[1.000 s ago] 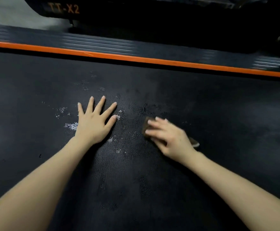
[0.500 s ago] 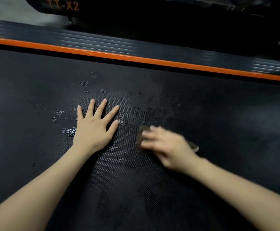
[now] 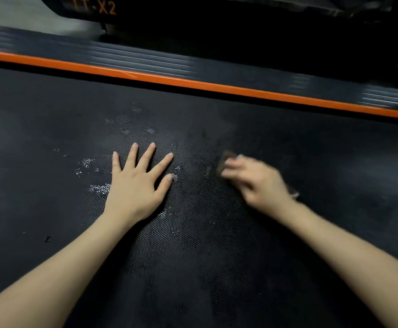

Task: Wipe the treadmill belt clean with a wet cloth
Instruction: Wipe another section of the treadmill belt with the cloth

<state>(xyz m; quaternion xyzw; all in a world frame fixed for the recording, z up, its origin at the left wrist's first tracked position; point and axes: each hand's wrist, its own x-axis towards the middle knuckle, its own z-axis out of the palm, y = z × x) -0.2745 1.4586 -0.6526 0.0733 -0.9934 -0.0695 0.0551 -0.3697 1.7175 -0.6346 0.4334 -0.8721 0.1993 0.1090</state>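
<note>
The black textured treadmill belt (image 3: 51, 143) fills most of the head view, with wet shiny patches (image 3: 98, 188) near its middle. My left hand (image 3: 139, 185) lies flat on the belt with fingers spread. My right hand (image 3: 257, 183), blurred by motion, presses a dark brown cloth (image 3: 225, 159) onto the belt with its fingers laid over it. Only the cloth's far-left corner and a small bit by my wrist show.
An orange stripe (image 3: 193, 82) and a ribbed dark side rail (image 3: 146, 60) border the belt's far edge. Beyond it stands a dark machine body marked TT-X2 (image 3: 94, 7). More damp spots (image 3: 124, 119) lie farther up the belt.
My right hand has slid the cloth to the right and a little away from me, widening the gap to my left hand. The left hand stays planted.
</note>
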